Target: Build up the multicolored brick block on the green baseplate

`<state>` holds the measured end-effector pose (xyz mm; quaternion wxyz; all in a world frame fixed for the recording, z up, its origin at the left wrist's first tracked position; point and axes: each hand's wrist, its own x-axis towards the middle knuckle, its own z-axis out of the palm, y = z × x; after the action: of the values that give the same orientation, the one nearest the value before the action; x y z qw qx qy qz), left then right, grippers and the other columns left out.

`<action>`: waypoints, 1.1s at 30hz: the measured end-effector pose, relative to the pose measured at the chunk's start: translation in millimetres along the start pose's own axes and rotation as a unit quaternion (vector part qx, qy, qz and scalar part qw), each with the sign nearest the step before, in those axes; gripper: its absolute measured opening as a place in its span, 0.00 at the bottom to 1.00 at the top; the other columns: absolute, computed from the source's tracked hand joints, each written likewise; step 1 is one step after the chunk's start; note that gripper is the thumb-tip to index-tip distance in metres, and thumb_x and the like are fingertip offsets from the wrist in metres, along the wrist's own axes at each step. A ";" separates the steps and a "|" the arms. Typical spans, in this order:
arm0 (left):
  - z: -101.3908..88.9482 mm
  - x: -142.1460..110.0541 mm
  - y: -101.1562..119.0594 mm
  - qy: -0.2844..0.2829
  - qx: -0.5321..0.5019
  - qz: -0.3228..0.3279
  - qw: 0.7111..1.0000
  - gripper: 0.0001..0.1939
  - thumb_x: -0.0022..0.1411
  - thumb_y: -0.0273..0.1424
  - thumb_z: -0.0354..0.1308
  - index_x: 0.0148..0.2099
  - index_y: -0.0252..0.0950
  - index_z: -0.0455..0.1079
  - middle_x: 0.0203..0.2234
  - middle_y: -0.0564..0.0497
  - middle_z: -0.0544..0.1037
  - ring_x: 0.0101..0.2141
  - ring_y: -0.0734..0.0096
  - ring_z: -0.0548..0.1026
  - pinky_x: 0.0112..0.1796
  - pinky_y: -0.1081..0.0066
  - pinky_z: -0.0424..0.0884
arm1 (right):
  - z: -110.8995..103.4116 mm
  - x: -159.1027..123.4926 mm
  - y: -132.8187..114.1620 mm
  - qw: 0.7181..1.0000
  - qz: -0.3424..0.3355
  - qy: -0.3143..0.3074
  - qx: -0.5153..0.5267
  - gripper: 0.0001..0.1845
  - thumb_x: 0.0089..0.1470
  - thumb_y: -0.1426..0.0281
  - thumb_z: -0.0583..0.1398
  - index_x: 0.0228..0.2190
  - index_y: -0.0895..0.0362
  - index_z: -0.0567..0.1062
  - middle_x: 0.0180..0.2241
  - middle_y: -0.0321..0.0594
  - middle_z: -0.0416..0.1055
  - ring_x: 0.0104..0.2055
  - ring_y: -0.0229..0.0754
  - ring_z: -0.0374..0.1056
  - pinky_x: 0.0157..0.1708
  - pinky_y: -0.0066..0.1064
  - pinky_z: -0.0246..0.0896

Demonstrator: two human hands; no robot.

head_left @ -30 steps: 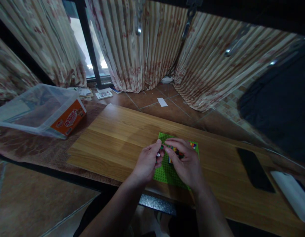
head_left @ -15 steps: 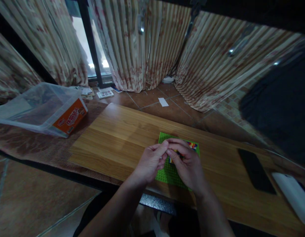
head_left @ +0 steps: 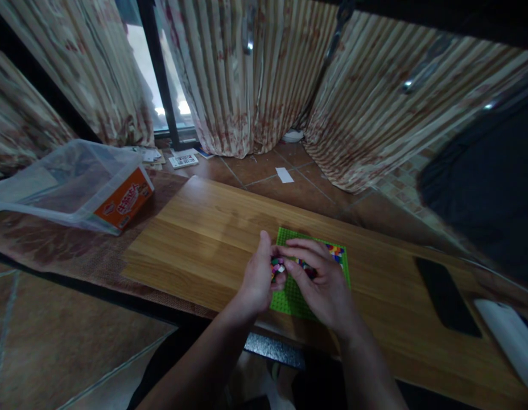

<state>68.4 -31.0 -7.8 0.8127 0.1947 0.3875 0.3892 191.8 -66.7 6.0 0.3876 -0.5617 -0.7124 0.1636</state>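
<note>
Toy bricks (head_left: 278,266), small and of mixed colours, lie within the curled fingers of the left hand (head_left: 259,280) in the head view, over the nine-o'clock edge of a green studded plate (head_left: 292,302). More bricks (head_left: 336,250) are set on the plate near its one o'clock corner, and others show partly between the fingers of the right hand (head_left: 326,282).

The step in hand looks to be sorting through the held bricks to pick one out. The next move seems to call for a light, exact pinch on a single piece, with the left hand kept steady so that the rest do not spill.

The left hand is cupped, palm turned toward three o'clock, its thumb raised toward twelve and clear of the bricks. The right hand comes over the plate from five o'clock, bent at the wrist, forefinger and thumb reaching toward nine. Its fingertips are close to the bricks; whether they pinch one, I cannot tell. Both forearms rise from six o'clock, angled inward, above the wooden tabletop (head_left: 196,233).
</note>
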 end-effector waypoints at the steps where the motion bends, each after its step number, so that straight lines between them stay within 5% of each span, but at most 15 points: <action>1: 0.2 -0.7 -0.6 0.007 0.015 0.012 1.000 0.32 0.59 0.60 0.43 0.31 0.34 0.67 0.17 0.57 0.62 0.13 0.84 0.55 0.16 0.79 0.42 | 0.4 0.1 -1.2 1.000 -0.003 -0.004 -0.005 0.09 0.61 0.66 0.59 0.42 0.49 0.78 0.47 0.38 0.73 0.51 0.44 0.66 0.52 0.43 0.61; 7: -2.2 -2.4 -3.8 0.029 0.114 0.060 0.991 0.36 0.53 0.64 0.47 0.30 0.34 0.71 0.16 0.54 0.63 0.18 0.78 0.60 0.19 0.76 0.53 | 8.1 0.2 -9.1 1.000 -0.010 -0.014 -0.024 0.07 0.57 0.70 0.61 0.37 0.50 0.78 0.46 0.39 0.73 0.50 0.46 0.65 0.52 0.46 0.61; 11: -3.1 -0.6 -4.8 0.033 0.102 0.055 0.993 0.33 0.54 0.62 0.48 0.28 0.34 0.69 0.15 0.55 0.62 0.17 0.79 0.59 0.19 0.76 0.50 | 11.3 0.6 -8.7 1.000 0.006 0.004 0.005 0.06 0.57 0.72 0.61 0.35 0.50 0.78 0.45 0.37 0.74 0.50 0.44 0.66 0.50 0.43 0.62; 15: -1.2 -0.7 -1.2 0.024 0.060 0.047 0.997 0.22 0.59 0.49 0.52 0.33 0.33 0.70 0.19 0.55 0.66 0.17 0.81 0.58 0.18 0.78 0.47 | -0.2 -1.0 4.7 0.997 0.024 0.070 0.027 0.05 0.58 0.68 0.61 0.36 0.50 0.78 0.44 0.37 0.74 0.49 0.44 0.68 0.51 0.41 0.62; 19: -0.9 -1.9 2.9 0.034 0.050 0.038 0.997 0.09 0.53 0.32 0.55 0.33 0.32 0.71 0.25 0.52 0.70 0.20 0.82 0.61 0.21 0.79 0.52 | -22.9 -5.6 29.3 0.979 0.088 0.181 -0.022 0.09 0.58 0.63 0.60 0.37 0.52 0.79 0.39 0.40 0.75 0.44 0.46 0.70 0.46 0.42 0.64; 25: -2.7 -1.6 2.2 0.041 0.031 0.027 0.998 0.07 0.47 0.26 0.55 0.32 0.31 0.71 0.23 0.53 0.69 0.21 0.82 0.62 0.22 0.80 0.54 | -31.1 -7.3 48.6 0.971 0.076 0.144 -0.176 0.14 0.59 0.63 0.56 0.34 0.54 0.81 0.37 0.44 0.75 0.43 0.50 0.67 0.46 0.47 0.62; 33: -4.4 0.9 -0.7 0.006 0.024 0.023 0.999 0.10 0.49 0.32 0.63 0.34 0.32 0.71 0.22 0.55 0.68 0.17 0.85 0.58 0.18 0.79 0.43 | -19.0 -2.7 49.6 0.967 0.066 0.156 -0.190 0.13 0.58 0.63 0.57 0.32 0.51 0.82 0.37 0.43 0.75 0.42 0.49 0.66 0.45 0.47 0.61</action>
<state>65.6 -30.6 -11.4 0.7964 0.2207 0.3968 0.3996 239.4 -57.4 -16.0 0.3683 -0.6895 -0.6224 -0.0394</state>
